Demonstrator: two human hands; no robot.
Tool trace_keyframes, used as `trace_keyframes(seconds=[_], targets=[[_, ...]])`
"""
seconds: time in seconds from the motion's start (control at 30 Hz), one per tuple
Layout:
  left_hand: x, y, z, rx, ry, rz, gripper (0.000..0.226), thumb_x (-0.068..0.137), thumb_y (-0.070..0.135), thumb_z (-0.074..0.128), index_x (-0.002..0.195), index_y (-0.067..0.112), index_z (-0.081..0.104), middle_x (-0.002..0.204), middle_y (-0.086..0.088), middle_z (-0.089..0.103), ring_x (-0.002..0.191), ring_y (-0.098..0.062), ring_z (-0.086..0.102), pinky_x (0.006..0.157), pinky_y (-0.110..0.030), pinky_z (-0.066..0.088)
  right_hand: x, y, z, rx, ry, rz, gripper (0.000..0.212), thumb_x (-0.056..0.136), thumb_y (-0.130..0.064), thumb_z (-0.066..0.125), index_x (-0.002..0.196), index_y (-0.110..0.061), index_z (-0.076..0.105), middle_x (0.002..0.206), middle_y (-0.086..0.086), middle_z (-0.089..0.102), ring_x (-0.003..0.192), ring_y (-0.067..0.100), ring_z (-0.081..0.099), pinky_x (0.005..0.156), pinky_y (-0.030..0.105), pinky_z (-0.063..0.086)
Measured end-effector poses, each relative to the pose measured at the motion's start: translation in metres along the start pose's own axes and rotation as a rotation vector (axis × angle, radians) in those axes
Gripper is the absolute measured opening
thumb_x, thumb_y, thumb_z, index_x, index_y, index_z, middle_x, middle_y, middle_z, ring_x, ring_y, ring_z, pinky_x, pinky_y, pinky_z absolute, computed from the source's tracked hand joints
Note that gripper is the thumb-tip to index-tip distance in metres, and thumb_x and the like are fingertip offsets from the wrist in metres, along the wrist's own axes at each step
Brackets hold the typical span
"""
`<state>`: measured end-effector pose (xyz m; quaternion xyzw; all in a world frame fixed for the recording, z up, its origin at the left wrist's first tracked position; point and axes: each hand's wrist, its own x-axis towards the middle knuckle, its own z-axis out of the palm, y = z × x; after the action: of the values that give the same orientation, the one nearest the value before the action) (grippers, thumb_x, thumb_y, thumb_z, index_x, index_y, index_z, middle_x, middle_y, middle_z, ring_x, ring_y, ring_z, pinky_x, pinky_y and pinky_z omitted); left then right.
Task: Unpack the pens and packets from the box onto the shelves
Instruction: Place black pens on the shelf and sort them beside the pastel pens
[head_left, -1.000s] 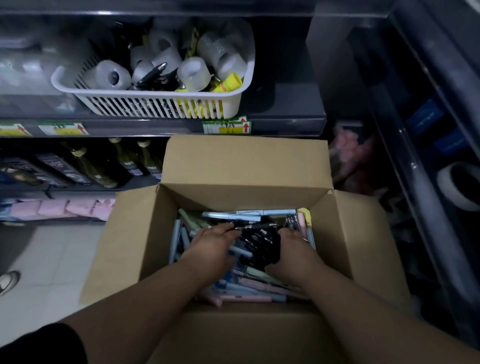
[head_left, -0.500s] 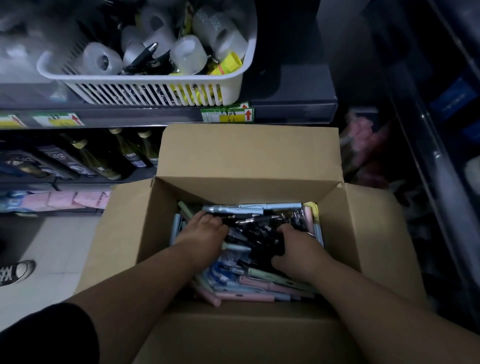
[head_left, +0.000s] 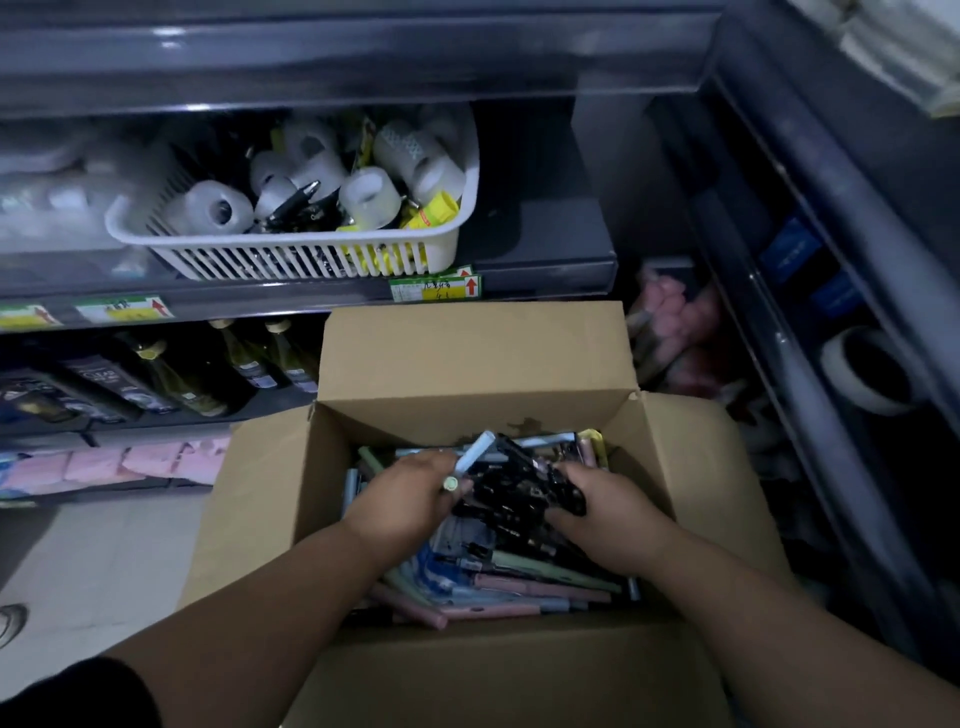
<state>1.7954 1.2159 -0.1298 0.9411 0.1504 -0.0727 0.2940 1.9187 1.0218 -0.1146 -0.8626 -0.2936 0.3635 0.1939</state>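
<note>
The cardboard box (head_left: 270, 493) sits open in front of the shelves, its back flap standing up and its side flaps folded outward. Both of the person's arms reach down into it. The left hand (head_left: 405, 501) has its fingers curled round a pale blue pen (head_left: 475, 452), which sticks up at a slant from between them, one rounded end showing just beside the knuckles. The same hand lies against the left side of a black bundle (head_left: 514, 483) of dark pens or clips; in the dim light I cannot tell which. The right hand (head_left: 608, 512) grips the bundle from the other side, fingers wrapped over its edge, so the bundle is held between the two hands above the rest of the contents. Underneath, inside the box, lie the pastel pens (head_left: 524, 592) in pink, green and blue, packed lengthwise, with some blue printed packets among them.

Behind the box, on the dark shelf (head_left: 545, 270), stands a white slatted basket (head_left: 291, 254) holding rolls of clear tape (head_left: 215, 210), a dark pen and something yellow. A green and yellow price label (head_left: 436, 286) with a red arrow is fixed to the shelf edge just below the basket. On the lower shelf to the left lie dark bottles (head_left: 176, 374) with pale caps, and below them pink packets (head_left: 104, 462). On the right-hand shelving rests a large roll of tape (head_left: 867, 369). The toe of a shoe (head_left: 10, 621) shows on the pale floor (head_left: 93, 561) at the far left
</note>
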Motion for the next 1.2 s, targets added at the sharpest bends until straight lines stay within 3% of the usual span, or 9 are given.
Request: trace_keyframes(seconds=[0.17,0.27,0.4,0.47,0.6,0.83,0.93,1.03,1.2], targets=[[-0.008,0.01,-0.022,-0.206,0.08,-0.013,0.021,0.099,0.038,0.042,0.101,0.02,0.052,0.074,0.001,0.057,0.062,-0.014,0.053,0.055,-0.032,0.038,-0.021,-0.022,-0.002,0.161,0.188,0.021,0.042,0.094,-0.033,0.058,0.134,-0.025,0.05,0.124,-0.009,0.06,0.115,0.015,0.056,0.082,0.021,0.042],[-0.014,0.015,-0.04,-0.315,0.138,0.011,0.021,0.098,0.038,0.043,0.095,0.022,0.056,0.073,0.0,0.063,0.067,-0.02,0.059,0.062,-0.033,0.045,-0.031,-0.039,-0.003,0.358,0.36,0.029,0.026,0.092,-0.03,0.063,0.117,-0.029,0.057,0.097,-0.014,0.067,0.09,0.007,0.062,0.072,0.016,0.043],[-0.019,0.025,-0.067,-0.448,0.212,0.04,0.029,0.098,0.039,0.042,0.083,0.019,0.057,0.07,0.007,0.063,0.062,-0.002,0.056,0.057,-0.015,0.04,-0.046,-0.064,-0.006,0.604,0.494,0.07,0.01,0.092,-0.029,0.063,0.102,-0.027,0.061,0.07,-0.013,0.069,0.062,-0.002,0.061,0.061,0.019,0.047],[-0.021,0.035,-0.078,-0.551,0.208,0.049,0.034,0.098,0.041,0.041,0.08,0.016,0.055,0.07,0.002,0.066,0.06,-0.005,0.057,0.056,-0.017,0.042,-0.054,-0.077,-0.01,0.767,0.578,0.102,0.006,0.093,-0.025,0.062,0.099,-0.024,0.063,0.066,-0.013,0.068,0.064,0.003,0.062,0.059,0.021,0.049],[-0.026,0.06,-0.089,-0.831,0.144,-0.054,0.033,0.092,0.047,0.054,0.077,0.018,0.053,0.057,-0.002,0.059,0.049,-0.012,0.055,0.054,-0.025,0.046,-0.084,-0.099,-0.022,1.293,0.577,0.125,0.017,0.095,-0.013,0.059,0.111,-0.009,0.063,0.09,0.007,0.067,0.085,0.023,0.062,0.086,0.043,0.05],[-0.043,0.135,-0.082,-1.205,-0.089,-0.138,0.021,0.081,0.04,0.073,0.078,0.023,0.061,0.048,0.009,0.052,0.042,-0.008,0.046,0.046,-0.024,0.045,-0.179,-0.104,-0.019,1.654,0.48,0.11,0.015,0.086,-0.008,0.063,0.099,-0.003,0.069,0.077,0.01,0.068,0.065,0.02,0.066,0.071,0.037,0.059],[-0.066,0.177,-0.066,-1.207,-0.2,-0.131,0.03,0.08,0.039,0.074,0.084,0.014,0.058,0.048,0.007,0.052,0.038,-0.008,0.048,0.046,-0.023,0.044,-0.232,-0.096,-0.007,1.82,0.499,0.121,0.012,0.076,-0.011,0.066,0.08,-0.003,0.073,0.067,0.01,0.064,0.054,0.017,0.063,0.055,0.029,0.056],[-0.104,0.223,-0.042,-1.141,-0.305,-0.094,0.037,0.077,0.043,0.075,0.084,0.01,0.06,0.048,0.002,0.054,0.042,-0.014,0.051,0.054,-0.028,0.044,-0.289,-0.08,0.016,2.007,0.543,0.094,0.013,0.074,-0.011,0.067,0.084,-0.002,0.064,0.065,0.008,0.059,0.052,0.015,0.058,0.053,0.027,0.055],[-0.202,0.298,0.008,-1.1,-0.528,-0.005,0.03,0.082,0.035,0.072,0.085,0.007,0.06,0.054,-0.003,0.051,0.044,-0.014,0.044,0.05,-0.025,0.038,-0.407,-0.055,0.071,2.173,0.696,0.013,0.01,0.075,-0.011,0.066,0.078,-0.002,0.064,0.07,0.005,0.058,0.051,0.014,0.058,0.049,0.026,0.053]])
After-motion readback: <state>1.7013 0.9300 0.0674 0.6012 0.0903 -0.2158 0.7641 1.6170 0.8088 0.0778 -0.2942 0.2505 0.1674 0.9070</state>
